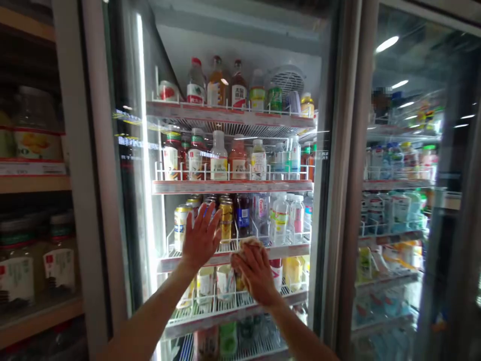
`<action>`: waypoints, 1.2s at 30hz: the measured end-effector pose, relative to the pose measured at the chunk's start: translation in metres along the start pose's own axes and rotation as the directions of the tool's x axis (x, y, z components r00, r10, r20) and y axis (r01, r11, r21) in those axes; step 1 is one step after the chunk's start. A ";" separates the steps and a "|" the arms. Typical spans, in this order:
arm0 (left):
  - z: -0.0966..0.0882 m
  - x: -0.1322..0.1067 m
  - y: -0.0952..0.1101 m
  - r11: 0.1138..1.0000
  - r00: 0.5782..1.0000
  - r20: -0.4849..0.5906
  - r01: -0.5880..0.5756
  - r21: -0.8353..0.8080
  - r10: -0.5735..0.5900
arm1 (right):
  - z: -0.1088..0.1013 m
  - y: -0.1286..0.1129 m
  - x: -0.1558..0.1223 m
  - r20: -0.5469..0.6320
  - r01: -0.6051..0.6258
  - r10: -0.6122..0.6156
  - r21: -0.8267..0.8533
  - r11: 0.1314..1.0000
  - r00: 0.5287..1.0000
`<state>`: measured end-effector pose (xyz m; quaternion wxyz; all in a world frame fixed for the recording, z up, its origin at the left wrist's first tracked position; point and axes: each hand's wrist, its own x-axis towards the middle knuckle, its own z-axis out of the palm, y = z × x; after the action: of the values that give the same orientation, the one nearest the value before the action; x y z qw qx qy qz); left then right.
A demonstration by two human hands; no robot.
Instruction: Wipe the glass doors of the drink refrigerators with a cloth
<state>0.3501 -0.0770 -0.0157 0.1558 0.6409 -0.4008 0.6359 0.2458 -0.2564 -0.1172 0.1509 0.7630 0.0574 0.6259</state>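
A glass fridge door point(233, 50) stands in front of me, with faint reflections on its pane. My left hand point(202, 239) is raised against the glass, palm forward and fingers stretched out, with nothing in it. Behind it show gold drink cans point(226, 220) on a wire shelf. To the right and slightly lower, my right hand point(256, 268) presses a crumpled pale cloth point(249, 242) to the pane, its fingers bent over it. The cloth is partly hidden under the fingers.
Lit shelves point(233, 187) inside hold bottles and cans in rows. A metal door frame point(343, 180) runs along the right, with another glass-fronted fridge point(398, 210) beyond it. At the left, a wooden shelf point(37, 183) carries large jars point(37, 123).
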 end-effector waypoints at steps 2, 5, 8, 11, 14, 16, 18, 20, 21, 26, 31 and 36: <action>-0.002 -0.001 -0.002 1.000 1.000 0.012 -0.002 -0.001 0.002 | -0.004 0.011 -0.006 0.039 0.078 -0.079 0.026 0.997 0.996; -0.002 -0.003 0.000 1.000 1.000 0.016 0.025 -0.017 -0.025 | -0.016 0.057 -0.015 -0.137 -0.188 0.177 -0.072 0.980 0.975; 0.001 0.000 0.020 0.995 0.994 -0.049 0.092 -0.033 -0.094 | -0.021 0.081 -0.022 -0.253 -0.371 0.343 -0.070 0.926 0.904; 0.007 0.012 0.063 0.992 0.997 -0.062 0.040 -0.116 -0.047 | -0.027 0.073 -0.031 -0.185 -0.216 0.216 0.018 0.976 0.959; 0.015 0.034 0.115 0.970 0.998 -0.039 -0.063 -0.233 0.055 | -0.054 0.080 -0.035 -0.120 -0.071 0.090 0.148 0.986 0.989; 0.020 0.053 0.147 0.955 0.997 -0.047 -0.072 -0.286 0.061 | -0.085 0.109 -0.031 -0.167 -0.130 0.160 0.177 0.976 0.973; 0.027 0.073 0.174 0.943 0.996 -0.076 -0.060 -0.327 0.037 | -0.117 0.153 -0.018 -0.288 -0.261 0.296 0.154 0.953 0.911; 0.033 0.096 0.195 0.931 0.993 -0.115 -0.057 -0.361 0.016 | -0.137 0.203 0.003 -0.434 -0.364 0.378 0.119 0.924 0.818; 0.036 0.108 0.205 0.924 0.991 -0.134 -0.068 -0.376 0.019 | -0.141 0.228 0.015 -0.483 -0.382 0.382 0.103 0.918 0.788; 0.048 0.175 0.253 0.865 0.961 -0.251 -0.219 -0.451 0.112 | -0.108 0.315 0.072 -0.432 -0.253 0.223 -0.013 0.967 0.874; 0.065 0.219 0.302 0.804 0.934 -0.330 -0.300 -0.514 0.138 | -0.099 0.368 0.083 -0.193 -0.145 0.102 -0.228 0.963 0.976; 0.084 0.244 0.343 0.823 0.943 -0.252 -0.315 -0.473 0.216 | -0.144 0.463 0.065 -0.280 -0.371 0.290 -0.307 0.876 0.915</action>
<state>0.1328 -0.4297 0.0953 0.2653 0.4521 -0.6226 0.5811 0.0726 -0.6545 0.1079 0.1682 0.6457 -0.1713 0.7249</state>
